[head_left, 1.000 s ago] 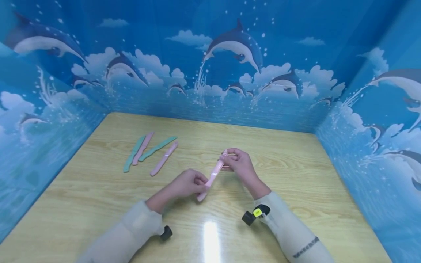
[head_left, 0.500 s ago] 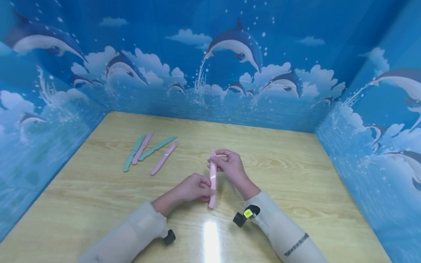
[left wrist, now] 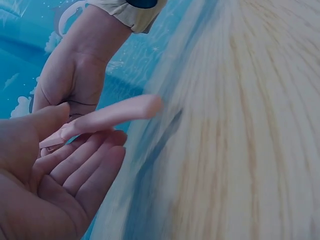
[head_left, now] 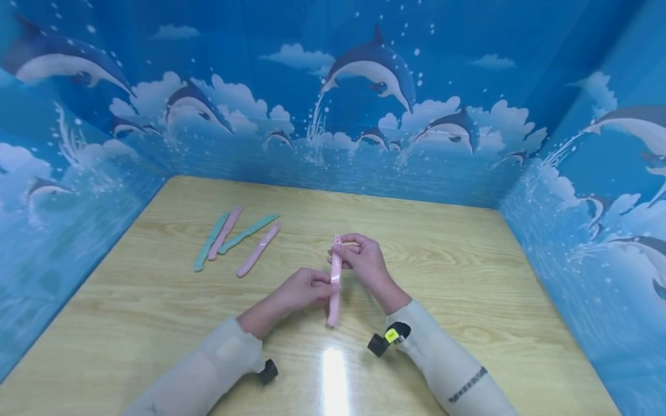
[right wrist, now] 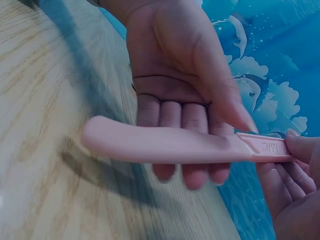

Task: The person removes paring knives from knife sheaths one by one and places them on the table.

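The held pink tool (head_left: 335, 277) is just below the middle of the head view, between the two hands, with its long axis running almost straight up and down the frame, its top leaning slightly to the right. That axis is the relation that counts: each hand has its own stretch along it. The right hand (head_left: 362, 260) comes in from the lower right and pinches the upper, lettered end between thumb and fingers. The left hand (head_left: 307, 290) comes in from the lower left and pinches the tool around its middle, thumb on top and fingers beneath. The smooth curved end sticks out past the left hand, toward the bottom of the frame, so the left hand is nearer to that free end and the right hand nearer to the far tip.

In the right wrist view the same tool lies nearly level, its rounded end at left and its lettering at right; a shadow falls on the counter (head_left: 442, 277), apart from that end, so the tool seems to be held clear of the surface.

In the upper left of the head view, well apart from both hands, lie a long green tool (head_left: 211, 242), a slim pink tool (head_left: 225, 234), a slanted green tool (head_left: 248, 235) and, nearest the left hand, a shiny pink tool (head_left: 258, 251).
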`<action>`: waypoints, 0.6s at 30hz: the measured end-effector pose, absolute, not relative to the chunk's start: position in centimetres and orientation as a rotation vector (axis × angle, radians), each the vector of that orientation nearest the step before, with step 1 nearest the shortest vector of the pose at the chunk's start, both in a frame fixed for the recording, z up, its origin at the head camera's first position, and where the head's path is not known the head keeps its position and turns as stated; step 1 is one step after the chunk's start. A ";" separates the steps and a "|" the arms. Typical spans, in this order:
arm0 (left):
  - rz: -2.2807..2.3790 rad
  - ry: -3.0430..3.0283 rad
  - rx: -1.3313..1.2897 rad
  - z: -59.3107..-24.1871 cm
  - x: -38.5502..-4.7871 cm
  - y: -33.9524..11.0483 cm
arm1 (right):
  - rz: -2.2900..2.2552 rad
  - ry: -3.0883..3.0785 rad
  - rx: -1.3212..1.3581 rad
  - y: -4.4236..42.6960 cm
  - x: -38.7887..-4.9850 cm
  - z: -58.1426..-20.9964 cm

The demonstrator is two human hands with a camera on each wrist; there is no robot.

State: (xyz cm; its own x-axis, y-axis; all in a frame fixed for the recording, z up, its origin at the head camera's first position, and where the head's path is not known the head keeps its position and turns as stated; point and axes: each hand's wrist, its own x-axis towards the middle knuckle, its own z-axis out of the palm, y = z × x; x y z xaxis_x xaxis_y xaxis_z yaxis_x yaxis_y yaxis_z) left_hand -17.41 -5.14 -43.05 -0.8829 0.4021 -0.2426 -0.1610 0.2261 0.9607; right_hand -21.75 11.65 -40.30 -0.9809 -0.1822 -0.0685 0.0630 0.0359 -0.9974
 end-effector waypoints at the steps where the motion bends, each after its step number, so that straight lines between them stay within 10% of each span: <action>1: 1.726 2.040 0.212 -43.0 -17.5 -5.1 | -2.059 2.127 -0.129 11.6 -21.8 -40.3; 18: 1.810 2.035 0.059 -42.8 -17.7 -4.6 | -2.034 2.150 -0.148 11.7 -21.7 -41.0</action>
